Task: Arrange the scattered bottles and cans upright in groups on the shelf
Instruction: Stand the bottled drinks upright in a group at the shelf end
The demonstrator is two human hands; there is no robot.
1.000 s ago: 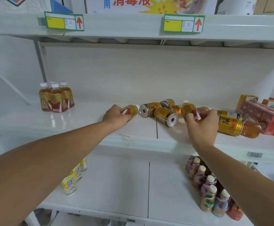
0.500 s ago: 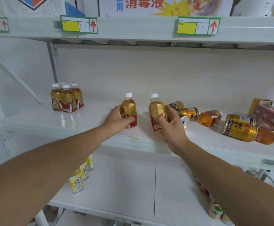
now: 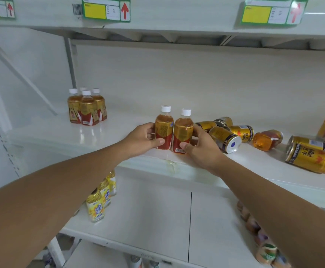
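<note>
White store shelving is framing the scene as you are bringing two tea bottles together on the middle shelf [image 3: 41, 132]. Your left hand [image 3: 142, 138] is curling its fingers and thumb around the left bottle [image 3: 164, 128], and your right hand [image 3: 198, 146] is gripping the right bottle [image 3: 183, 132] the same way; both bottles are standing upright, caps up, touching side by side near the shelf's front edge. Half a second ago they were standing apart with a clear gap between them, and a second ago both were lying among the toppled stock, so you are now closing them into a pair. That is putting two more bottles upright, probably bound for the standing group of four bottles [image 3: 87, 109] well to the left. To the right of your right hand, gold cans [image 3: 225, 139] are lying on their sides, one fallen bottle [image 3: 267, 139] is resting beyond them, and a larger can [image 3: 310, 157] is lying near the frame's edge, so most of the sorting appears to be waiting. Yellow bottles [image 3: 99, 202] are standing on the lower shelf.
</note>
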